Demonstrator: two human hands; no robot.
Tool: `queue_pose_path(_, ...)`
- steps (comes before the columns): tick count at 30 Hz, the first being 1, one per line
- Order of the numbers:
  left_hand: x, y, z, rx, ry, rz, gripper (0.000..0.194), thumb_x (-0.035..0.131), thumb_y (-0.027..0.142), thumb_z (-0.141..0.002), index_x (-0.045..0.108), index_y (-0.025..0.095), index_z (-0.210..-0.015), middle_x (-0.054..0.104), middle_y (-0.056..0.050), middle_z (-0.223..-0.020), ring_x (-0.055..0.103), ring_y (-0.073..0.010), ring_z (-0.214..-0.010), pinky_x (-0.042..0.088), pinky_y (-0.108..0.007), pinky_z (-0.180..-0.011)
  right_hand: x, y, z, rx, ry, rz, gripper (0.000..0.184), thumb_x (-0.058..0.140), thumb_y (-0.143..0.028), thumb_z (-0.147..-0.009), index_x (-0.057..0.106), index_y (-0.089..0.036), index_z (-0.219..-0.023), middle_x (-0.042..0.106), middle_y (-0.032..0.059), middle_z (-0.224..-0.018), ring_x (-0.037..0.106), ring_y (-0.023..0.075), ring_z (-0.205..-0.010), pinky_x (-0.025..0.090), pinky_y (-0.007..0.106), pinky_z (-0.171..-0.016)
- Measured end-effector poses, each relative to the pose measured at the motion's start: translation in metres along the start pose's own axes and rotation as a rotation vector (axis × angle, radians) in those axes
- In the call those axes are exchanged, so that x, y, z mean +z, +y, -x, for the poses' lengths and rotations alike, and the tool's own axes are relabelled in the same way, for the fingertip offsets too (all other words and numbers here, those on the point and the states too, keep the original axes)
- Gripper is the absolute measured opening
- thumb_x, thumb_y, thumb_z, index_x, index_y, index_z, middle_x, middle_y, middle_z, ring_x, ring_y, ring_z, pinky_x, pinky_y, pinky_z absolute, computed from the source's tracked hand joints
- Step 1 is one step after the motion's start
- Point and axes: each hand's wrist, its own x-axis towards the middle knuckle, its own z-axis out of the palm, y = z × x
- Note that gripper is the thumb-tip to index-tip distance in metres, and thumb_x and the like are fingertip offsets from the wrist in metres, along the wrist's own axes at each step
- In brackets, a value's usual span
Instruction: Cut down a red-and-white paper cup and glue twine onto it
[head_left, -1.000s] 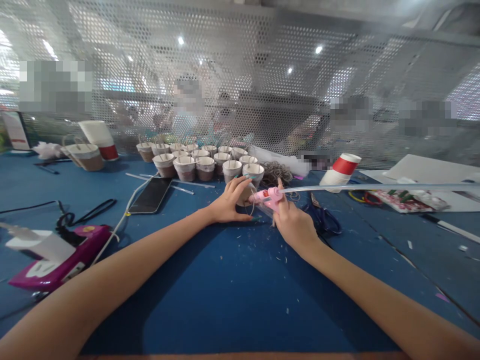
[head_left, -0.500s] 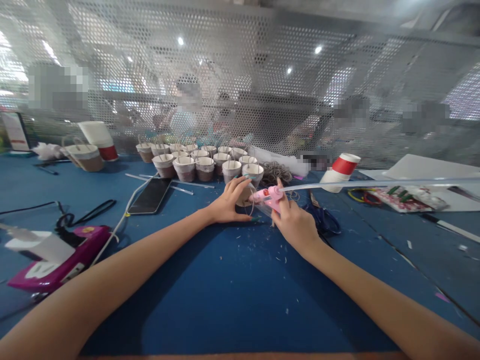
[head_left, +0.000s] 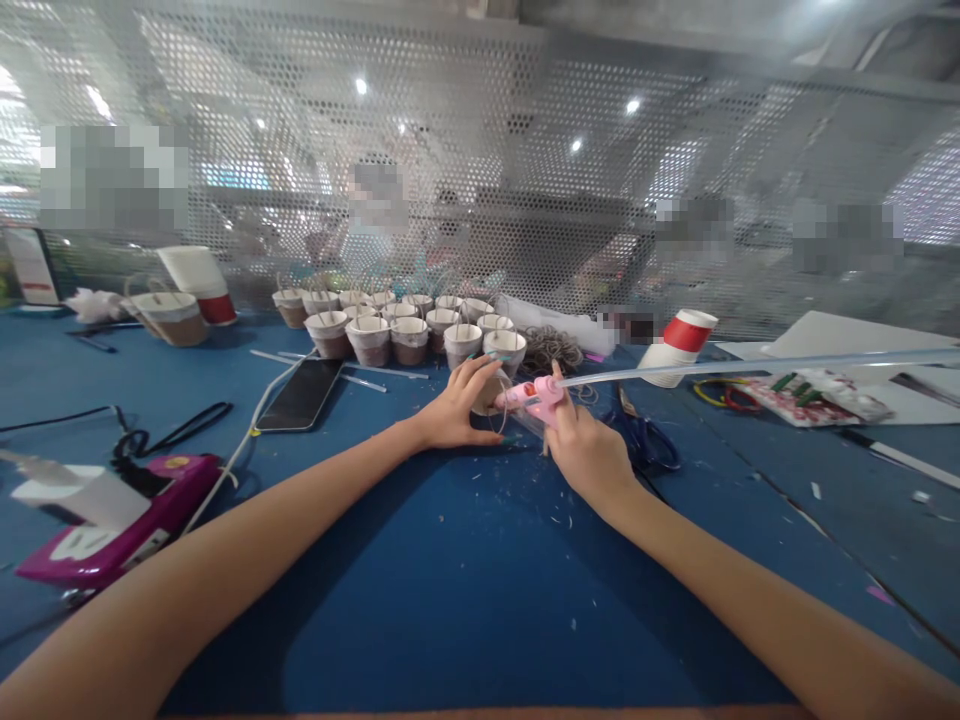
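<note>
My left hand (head_left: 457, 405) is curled around a small paper cup (head_left: 486, 396), fingers over its top and thumb below; much of the cup is hidden. A thin loop of cord shows at the cup's right side. In my right hand (head_left: 589, 450) is a pink hot glue gun (head_left: 541, 397), its nozzle pointing left at the cup, touching or very close. A long clear glue stick (head_left: 720, 368) runs out of the gun's back toward the right edge. Just behind my left hand stand several small cups with cord handles (head_left: 409, 338), in rows.
Grey cord (head_left: 553, 350) lies tangled beyond the gun, with blue scissors (head_left: 649, 440) right of my right hand. At left are a black phone (head_left: 300, 393), loose glue sticks (head_left: 367, 381) and a magenta power strip (head_left: 180, 490). Red-and-white cup stacks (head_left: 686, 335) and a perforated metal screen (head_left: 480, 150) stand behind.
The glue gun has shifted very slightly left toward the cup, and the rear end of its glue stick has tipped up a little. My left hand stays around the cup.
</note>
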Motion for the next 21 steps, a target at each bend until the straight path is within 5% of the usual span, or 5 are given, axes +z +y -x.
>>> queue_pose_path(6,0.0002,0.0,0.0,-0.005,0.001,0.012,0.104,0.067,0.058,-0.063,0.009,0.026,-0.143,0.023,-0.016,-0.144,0.019,-0.0363,-0.135,0.021,-0.06,-0.108,-0.0026,0.0018,-0.0017,0.016,0.041,0.029,0.061,0.044,-0.033,-0.088,0.029,-0.005,-0.14,0.06,0.0058,-0.068,0.052,0.0131,-0.049,0.032,0.025,-0.043)
queue_pose_path(21,0.0011,-0.0007,-0.0007,0.0,-0.001,0.006,0.103,0.067,0.057,-0.063,0.01,0.026,-0.142,0.023,-0.017,-0.143,0.019,-0.036,-0.135,0.021,-0.06,-0.108,-0.0013,-0.0014,-0.0019,-0.002,-0.091,0.048,0.055,0.038,-0.019,-0.089,0.027,0.0,-0.139,0.06,0.0082,-0.069,0.053,0.0146,-0.052,0.036,0.025,-0.044)
